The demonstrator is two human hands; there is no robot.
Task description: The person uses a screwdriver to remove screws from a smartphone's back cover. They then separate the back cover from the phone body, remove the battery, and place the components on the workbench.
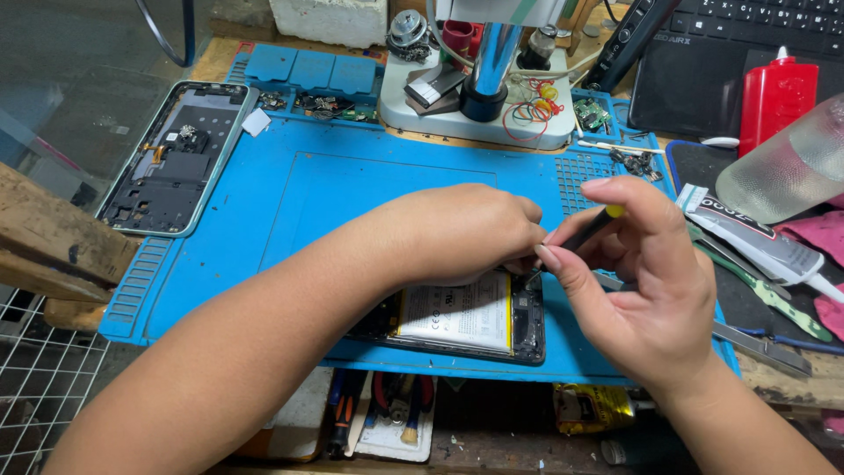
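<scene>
An opened phone (479,318) with a white battery lies on the blue repair mat (352,193), near its front edge. My left hand (462,230) rests on the phone's upper end, fingers curled down onto it. My right hand (637,273) grips a thin screwdriver with a black shaft and yellow cap (591,228), its tip pointing down at the phone's top right corner beside my left fingertips. What my left fingers pinch is hidden.
A phone back frame (171,158) lies at the mat's left edge. A microscope stand (483,79) with small parts sits behind. To the right are a glue tube (756,242), tweezers (760,347), a red bottle (776,97) and a clear bottle (782,167). Tools (391,413) lie below the mat.
</scene>
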